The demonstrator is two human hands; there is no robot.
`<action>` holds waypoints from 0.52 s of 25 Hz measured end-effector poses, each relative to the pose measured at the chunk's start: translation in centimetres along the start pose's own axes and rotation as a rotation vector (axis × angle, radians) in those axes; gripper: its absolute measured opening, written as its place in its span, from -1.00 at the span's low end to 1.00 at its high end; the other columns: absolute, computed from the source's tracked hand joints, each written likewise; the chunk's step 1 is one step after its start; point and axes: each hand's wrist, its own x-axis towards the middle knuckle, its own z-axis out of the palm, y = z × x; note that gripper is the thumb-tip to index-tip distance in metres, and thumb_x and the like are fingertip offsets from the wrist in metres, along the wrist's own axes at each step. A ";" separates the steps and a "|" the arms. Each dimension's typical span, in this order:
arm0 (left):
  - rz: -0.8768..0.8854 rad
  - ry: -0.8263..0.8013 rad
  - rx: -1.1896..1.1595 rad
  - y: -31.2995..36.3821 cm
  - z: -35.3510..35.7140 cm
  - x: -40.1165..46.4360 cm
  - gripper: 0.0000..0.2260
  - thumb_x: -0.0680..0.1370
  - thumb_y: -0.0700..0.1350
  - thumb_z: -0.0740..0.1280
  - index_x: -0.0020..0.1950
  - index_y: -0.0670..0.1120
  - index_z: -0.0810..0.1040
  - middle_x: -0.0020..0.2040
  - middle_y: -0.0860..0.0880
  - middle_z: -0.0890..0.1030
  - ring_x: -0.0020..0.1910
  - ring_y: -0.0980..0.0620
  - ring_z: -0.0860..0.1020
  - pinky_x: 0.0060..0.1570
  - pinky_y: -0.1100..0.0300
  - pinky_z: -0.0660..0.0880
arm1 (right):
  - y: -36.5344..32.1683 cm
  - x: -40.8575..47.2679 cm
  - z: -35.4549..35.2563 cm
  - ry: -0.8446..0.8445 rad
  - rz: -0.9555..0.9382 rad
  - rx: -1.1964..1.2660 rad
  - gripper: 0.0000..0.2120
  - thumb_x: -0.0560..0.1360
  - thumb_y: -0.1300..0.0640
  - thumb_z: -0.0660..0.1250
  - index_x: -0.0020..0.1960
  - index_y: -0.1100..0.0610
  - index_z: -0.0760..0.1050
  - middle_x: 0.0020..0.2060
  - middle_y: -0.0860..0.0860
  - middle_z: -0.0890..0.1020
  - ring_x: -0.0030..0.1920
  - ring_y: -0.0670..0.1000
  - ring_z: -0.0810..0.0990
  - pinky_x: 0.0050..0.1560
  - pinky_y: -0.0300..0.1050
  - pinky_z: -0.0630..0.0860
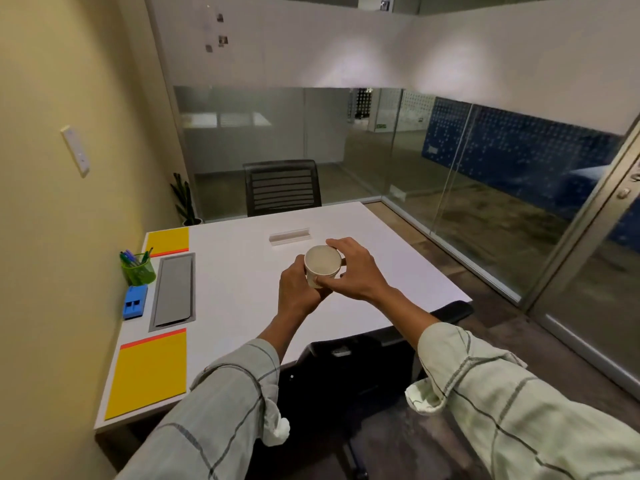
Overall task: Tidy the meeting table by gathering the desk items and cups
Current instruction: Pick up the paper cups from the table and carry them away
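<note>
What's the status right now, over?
Left hand and right hand both gripping the paper cup, held above the white table. Pen holder, blue stapler, yellow folders along the wall edge. Nothing blocking.

A white meeting table (242, 271) stood pushed against a pale yellow wall (52, 237), which carried a small white switch plate (75, 150) above the table's level. Beyond the table's far edge sat a black mesh-backed chair (282, 187), and beside that chair, in the corner by the wall, a small potted plant (185, 200). Another dark chair (363, 362) was tucked at the table's near edge. Glass partitions (450, 161) with a frosted upper band (346, 46) enclosed the room behind and to the right of the table. A grey recessed cover panel (174, 289) was set into the tabletop near the wall. Brownish carpet (485, 323) covered the floor to the table's right.
</note>
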 end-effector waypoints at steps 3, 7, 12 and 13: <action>0.049 -0.045 -0.007 2.9 3.2 -0.3 -0.44 0.20 0.02 0.58 0.12 -0.11 0.51 -0.02 -0.07 0.66 -0.11 -0.07 0.61 -0.14 -0.02 0.60 | 2.1 -1.6 -3.9 0.016 0.058 -0.035 -0.15 0.21 -0.27 0.51 0.39 0.07 0.40 0.27 0.03 0.51 0.19 0.03 0.52 0.12 0.07 0.59; 0.104 -0.101 0.001 5.7 7.6 0.2 -0.46 0.22 0.02 0.56 0.13 -0.12 0.52 -0.01 -0.08 0.67 -0.12 -0.07 0.61 -0.15 -0.02 0.60 | 5.1 -3.0 -8.0 0.048 0.130 -0.057 -0.15 0.20 -0.26 0.52 0.39 0.06 0.41 0.26 0.01 0.50 0.20 0.03 0.50 0.14 0.07 0.57; 0.185 -0.171 -0.011 8.6 13.9 1.7 -0.43 0.25 0.04 0.58 0.18 -0.11 0.53 0.05 -0.09 0.66 -0.06 -0.06 0.62 -0.11 0.03 0.61 | 9.9 -3.9 -12.4 0.099 0.218 -0.063 -0.17 0.15 -0.25 0.54 0.33 0.04 0.44 0.22 -0.03 0.50 0.17 -0.02 0.49 0.15 0.05 0.55; 0.193 -0.185 -0.024 9.0 14.9 2.0 -0.43 0.25 0.03 0.58 0.18 -0.11 0.53 0.07 -0.10 0.66 -0.04 -0.06 0.62 -0.10 0.05 0.60 | 10.7 -4.0 -13.0 0.101 0.230 -0.077 -0.18 0.15 -0.26 0.55 0.32 0.03 0.44 0.21 -0.04 0.50 0.16 -0.03 0.49 0.14 0.03 0.55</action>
